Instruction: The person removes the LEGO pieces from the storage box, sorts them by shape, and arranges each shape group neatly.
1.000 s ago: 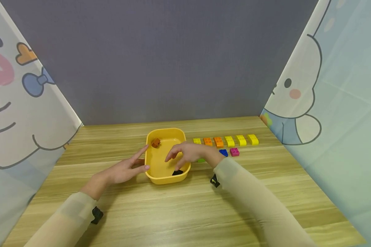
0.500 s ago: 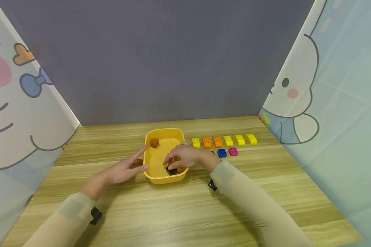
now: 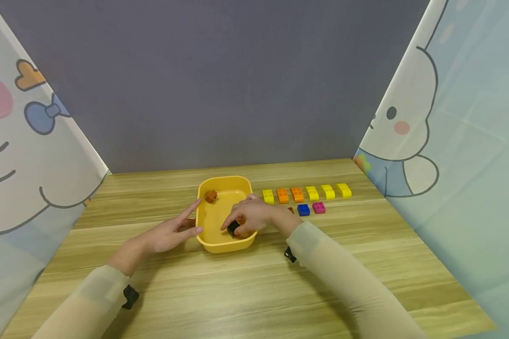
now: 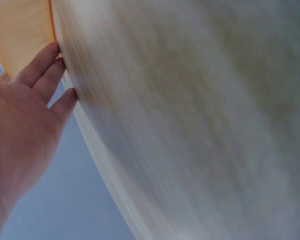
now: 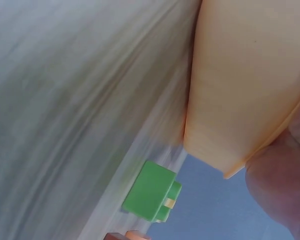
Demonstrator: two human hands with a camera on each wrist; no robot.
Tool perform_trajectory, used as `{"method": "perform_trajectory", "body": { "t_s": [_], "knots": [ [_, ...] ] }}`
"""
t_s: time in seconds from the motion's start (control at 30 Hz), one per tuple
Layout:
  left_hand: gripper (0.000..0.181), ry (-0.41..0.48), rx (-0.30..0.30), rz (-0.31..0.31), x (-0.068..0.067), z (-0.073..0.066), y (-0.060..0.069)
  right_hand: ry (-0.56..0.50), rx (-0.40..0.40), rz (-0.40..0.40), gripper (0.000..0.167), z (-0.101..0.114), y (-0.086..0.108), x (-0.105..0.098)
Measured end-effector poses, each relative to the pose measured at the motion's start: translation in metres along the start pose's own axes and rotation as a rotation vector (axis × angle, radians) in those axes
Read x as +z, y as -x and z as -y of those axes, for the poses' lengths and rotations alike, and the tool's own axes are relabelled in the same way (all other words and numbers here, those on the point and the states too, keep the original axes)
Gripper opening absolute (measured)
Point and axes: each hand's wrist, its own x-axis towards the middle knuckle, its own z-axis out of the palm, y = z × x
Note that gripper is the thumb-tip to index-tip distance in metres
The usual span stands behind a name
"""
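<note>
A yellow plastic tray stands on the wooden table. My left hand rests at its left wall with fingers and thumb extended along the rim; the left wrist view shows those fingertips touching low on the outside. Inside the tray's near half, my right hand pinches a black toy brick between thumb and fingers, which partly cover it. An orange-brown brick lies tilted in the far left corner. The right wrist view has the right hand over the tray rim, with the black brick out of sight.
Right of the tray, a back row holds a lime brick, orange bricks and yellow bricks. In front lie a blue brick, a magenta brick and a partly hidden brown one. A green brick sits beside the tray.
The right hand has lowered and moved left within the tray, and its thumb and fingers have closed on the black brick. That brick has shifted left and away. The left hand stays put.
</note>
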Motion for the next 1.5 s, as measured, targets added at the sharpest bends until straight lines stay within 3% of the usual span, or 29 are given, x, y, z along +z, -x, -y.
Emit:
{"method": "perform_trajectory", "body": {
  "t_s": [0.23, 0.5, 0.67, 0.8, 1.1, 1.5],
  "knots": [
    [0.089, 0.019, -0.018, 0.005, 0.0005, 0.0001, -0.0006, -0.088, -0.009, -0.038, 0.018, -0.0019, 0.0009, 0.0007],
    [0.088, 0.008, -0.017, -0.005, 0.0005, -0.0001, 0.0006, -0.143, -0.006, -0.044, 0.031, -0.0031, 0.0025, 0.0013],
    [0.088, 0.016, -0.013, -0.004, 0.0006, 0.0008, 0.0013, -0.164, -0.025, -0.063, 0.019, -0.0030, 0.0036, 0.0012],
    [0.089, 0.020, -0.011, -0.007, 0.0008, 0.0009, 0.0010, -0.182, -0.010, -0.077, 0.019, -0.0025, 0.0041, 0.0006],
    [0.090, 0.013, -0.015, 0.002, 0.0007, -0.0015, 0.0002, -0.170, 0.013, -0.075, 0.044, -0.0048, 0.0043, 0.0005],
    [0.090, 0.017, -0.009, 0.001, 0.0001, -0.0008, 0.0015, -0.230, 0.010, -0.106, 0.034, -0.0026, 0.0052, -0.0007]
  ]
}}
